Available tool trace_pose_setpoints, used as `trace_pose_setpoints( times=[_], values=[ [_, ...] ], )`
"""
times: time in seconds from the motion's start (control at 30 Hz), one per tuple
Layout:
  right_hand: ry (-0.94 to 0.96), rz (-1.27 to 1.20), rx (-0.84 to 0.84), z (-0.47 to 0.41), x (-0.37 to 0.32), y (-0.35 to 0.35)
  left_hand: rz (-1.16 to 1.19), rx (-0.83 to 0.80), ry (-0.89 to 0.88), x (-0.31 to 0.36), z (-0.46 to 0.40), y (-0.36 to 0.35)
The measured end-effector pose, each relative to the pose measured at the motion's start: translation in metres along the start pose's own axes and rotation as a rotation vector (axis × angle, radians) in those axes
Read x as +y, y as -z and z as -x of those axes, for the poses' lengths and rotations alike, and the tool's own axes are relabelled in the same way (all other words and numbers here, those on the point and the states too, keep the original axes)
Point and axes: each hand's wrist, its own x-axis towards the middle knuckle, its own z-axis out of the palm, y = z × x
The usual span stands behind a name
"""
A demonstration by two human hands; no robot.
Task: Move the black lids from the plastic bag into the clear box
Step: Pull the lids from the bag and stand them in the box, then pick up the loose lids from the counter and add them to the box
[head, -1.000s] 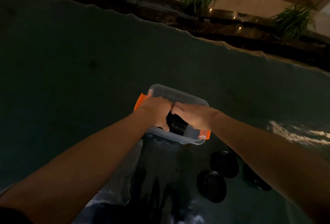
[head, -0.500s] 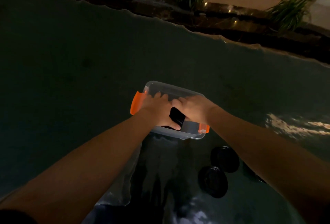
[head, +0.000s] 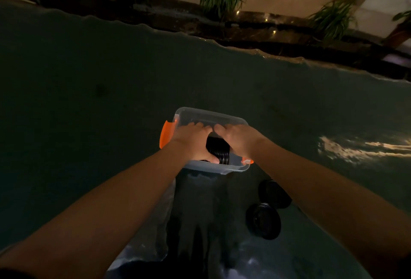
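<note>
A stack of lids (head: 219, 151) is clamped edgewise between the left hand (head: 195, 143) and right hand (head: 239, 139), its axis held level inside the box (head: 213, 115).

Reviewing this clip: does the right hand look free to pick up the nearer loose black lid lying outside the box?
Probably not yet. The right hand and left hand grip a lid stack inside the clear box. The loose lid itself lies uncovered.

Dim, grainy night view – warm glare at right; edges bowed, dark.
</note>
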Motion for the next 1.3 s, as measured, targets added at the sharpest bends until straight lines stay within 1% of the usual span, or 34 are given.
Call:
trace_pose_setpoints(
  times=[0.1,0.27,0.37,0.5,0.6,0.7,0.87,0.97,1.13,1.3],
  values=[
    [-0.043,-0.019,-0.008,0.008,-0.002,0.004,0.032,0.042,-0.021,-0.001,0.007,0.004],
    [-0.142,-0.074,0.082,0.033,-0.004,0.015,0.076,0.155,-0.079,-0.001,0.023,0.014],
    [-0.253,-0.192,0.186,0.060,-0.001,0.029,0.097,0.228,-0.128,0.000,0.031,0.023],
    [-0.450,-0.298,0.306,0.113,0.002,0.036,0.119,0.341,-0.188,0.016,0.044,0.031],
    [-0.567,-0.318,0.334,0.159,0.002,0.028,0.141,0.384,-0.244,0.037,0.054,0.030],
    [-0.659,-0.341,0.323,0.206,0.003,0.009,0.139,0.416,-0.306,0.067,0.064,0.024],
    [-0.754,-0.394,0.271,0.262,0.015,-0.038,0.141,0.389,-0.373,0.125,0.069,-0.002],
    [-0.797,-0.430,0.221,0.284,0.030,-0.067,0.121,0.327,-0.370,0.161,0.059,-0.027],
    [-0.806,-0.524,0.118,0.301,0.066,-0.113,0.062,0.219,-0.252,0.214,0.024,-0.066],
    [-0.749,-0.555,0.023,0.298,0.092,-0.152,0.018,0.103,-0.114,0.238,-0.007,-0.097]
  ],
)
